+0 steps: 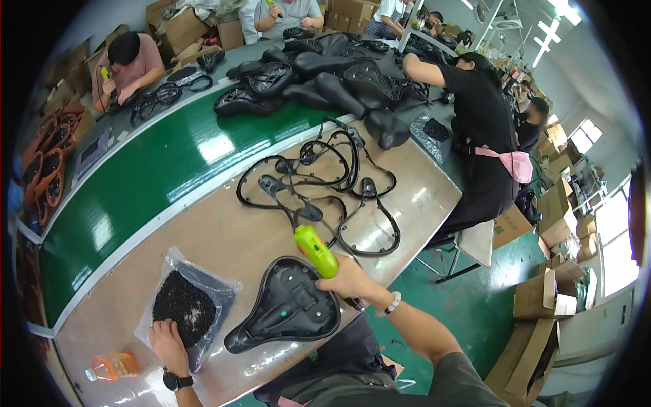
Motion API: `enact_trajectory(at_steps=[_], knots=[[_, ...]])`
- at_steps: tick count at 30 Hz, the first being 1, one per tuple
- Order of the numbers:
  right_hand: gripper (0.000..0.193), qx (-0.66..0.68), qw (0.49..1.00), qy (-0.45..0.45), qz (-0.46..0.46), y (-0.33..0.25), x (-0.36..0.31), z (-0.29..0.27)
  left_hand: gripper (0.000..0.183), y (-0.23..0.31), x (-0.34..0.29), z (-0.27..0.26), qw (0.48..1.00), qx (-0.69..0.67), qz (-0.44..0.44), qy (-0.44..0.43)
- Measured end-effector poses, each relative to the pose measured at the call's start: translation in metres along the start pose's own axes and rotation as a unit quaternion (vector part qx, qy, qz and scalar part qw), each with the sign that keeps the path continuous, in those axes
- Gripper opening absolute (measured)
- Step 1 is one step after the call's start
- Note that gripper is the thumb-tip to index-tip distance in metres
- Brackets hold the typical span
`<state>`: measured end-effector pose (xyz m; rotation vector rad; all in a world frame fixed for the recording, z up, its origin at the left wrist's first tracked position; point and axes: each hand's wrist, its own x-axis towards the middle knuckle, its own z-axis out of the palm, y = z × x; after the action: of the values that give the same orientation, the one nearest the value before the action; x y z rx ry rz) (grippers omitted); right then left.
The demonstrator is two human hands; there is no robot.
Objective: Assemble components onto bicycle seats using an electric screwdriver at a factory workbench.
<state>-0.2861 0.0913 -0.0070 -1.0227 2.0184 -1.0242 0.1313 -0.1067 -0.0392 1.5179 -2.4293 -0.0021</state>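
My right hand (346, 278) is wrapped round a bright green power screwdriver (316, 252), held above the right edge of a black bicycle saddle (288, 305). The saddle lies underside up on the table, its nose toward the lower left. My left hand (168, 342) rests on an opened clear plastic bag (227, 292), fingertips at the heap of tiny black pieces (183, 308) in it, probably screws. Its fingers look slightly bent and apart; I see nothing held in them. Beyond the saddle several black saddle-shaped frames (369, 230) lie tangled together.
An orange bottle (112, 366) lies by the bag. Behind the table runs a green conveyor belt (169, 149), with many black saddles (332, 64) piled at its far end. A person in black (481, 115) sits at the right; others work across the belt. Cardboard boxes (536, 353) stand on the floor.
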Motion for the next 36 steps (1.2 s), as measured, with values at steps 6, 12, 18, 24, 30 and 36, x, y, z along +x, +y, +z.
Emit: enact_trajectory(at_steps=[6,12,18,24,30,36], knots=[[0.032,0.167,0.97,0.175,0.022,-0.019,0.029,-0.07,0.014,0.013,0.004,-0.011,0.999,0.039,0.023,0.016],[0.038,0.162,0.965,0.205,-0.005,0.001,0.044,-0.09,0.012,0.01,0.009,0.002,0.999,-0.007,0.034,0.03],[0.045,0.195,0.977,0.079,0.029,-0.012,0.061,-0.08,0.011,0.002,0.005,0.009,0.998,0.009,0.0,0.055],[0.042,0.093,0.991,0.077,0.063,-0.008,0.097,-0.112,0.024,0.021,0.0,-0.008,0.995,-0.093,-0.002,0.04],[0.022,0.254,0.871,0.42,0.023,-0.063,0.178,-0.268,0.029,0.068,0.004,-0.037,0.989,-0.098,0.092,0.068],[0.045,0.323,0.879,0.334,-0.104,-0.086,0.159,-0.274,0.026,0.111,0.014,-0.04,0.976,-0.196,0.066,-0.064]])
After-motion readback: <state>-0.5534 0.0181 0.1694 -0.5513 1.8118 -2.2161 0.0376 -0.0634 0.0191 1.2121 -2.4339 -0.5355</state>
